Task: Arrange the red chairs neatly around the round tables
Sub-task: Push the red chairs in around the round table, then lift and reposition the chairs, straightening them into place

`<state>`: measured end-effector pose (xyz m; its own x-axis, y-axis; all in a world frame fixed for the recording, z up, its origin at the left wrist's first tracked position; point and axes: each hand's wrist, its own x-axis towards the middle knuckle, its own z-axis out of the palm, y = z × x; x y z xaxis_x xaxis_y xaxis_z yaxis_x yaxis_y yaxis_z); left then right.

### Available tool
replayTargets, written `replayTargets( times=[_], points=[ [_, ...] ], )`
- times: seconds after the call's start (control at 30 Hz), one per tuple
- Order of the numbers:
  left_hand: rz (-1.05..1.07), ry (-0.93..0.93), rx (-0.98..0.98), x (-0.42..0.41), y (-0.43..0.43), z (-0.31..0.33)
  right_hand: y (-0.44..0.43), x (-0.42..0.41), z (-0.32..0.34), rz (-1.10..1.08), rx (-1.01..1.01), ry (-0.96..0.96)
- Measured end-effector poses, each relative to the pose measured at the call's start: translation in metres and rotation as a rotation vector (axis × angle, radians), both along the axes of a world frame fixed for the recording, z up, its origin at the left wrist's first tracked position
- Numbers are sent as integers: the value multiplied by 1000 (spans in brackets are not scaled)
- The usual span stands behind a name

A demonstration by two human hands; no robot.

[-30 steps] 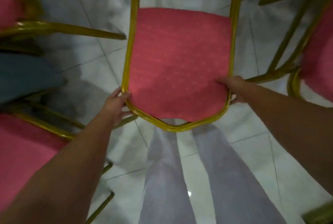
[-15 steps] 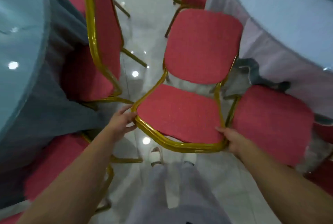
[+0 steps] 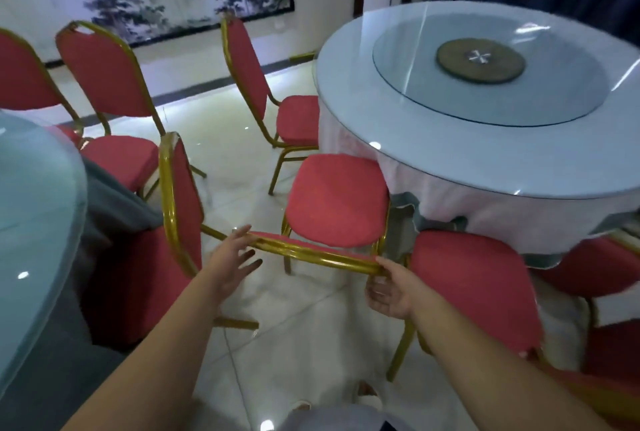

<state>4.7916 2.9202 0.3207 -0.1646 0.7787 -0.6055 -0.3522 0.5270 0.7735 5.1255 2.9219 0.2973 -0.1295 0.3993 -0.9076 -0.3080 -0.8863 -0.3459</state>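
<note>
The red chair (image 3: 337, 203) I'm working on sits at centre frame, back toward me, its seat just beside the cloth of the round counter (image 3: 450, 160) at the right. With a tube frame and a padded seat, I judge it stiff, fairly light and apt to slide on the glossy floor (image 3: 304, 344). The gold top rail (image 3: 311, 255) is the natural hold. My left hand (image 3: 230, 262) is spread, fingertips on the rail's left corner. My right hand (image 3: 393, 290) loosely pinches the right corner, thumb on top. Neighbouring chairs crowd both sides.
</note>
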Motion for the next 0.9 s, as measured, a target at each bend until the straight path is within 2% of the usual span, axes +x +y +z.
replayTargets(
  times=[0.17,0.43,0.6,0.7,0.9],
  points=[
    [-277,70,54,29,12,15,-39,2,27,49,114,-105],
    [-705,186,17,135,-3,-4,-148,39,40,-233,306,-382],
    [-1005,295,-7,210,-47,-25,-222,83,49,-435,278,-521],
    [-1189,366,-93,254,-79,-29,-261,117,45,-552,261,-580],
    [-1408,496,-125,361,-146,-36,-333,209,22,-733,188,-528]
  ],
)
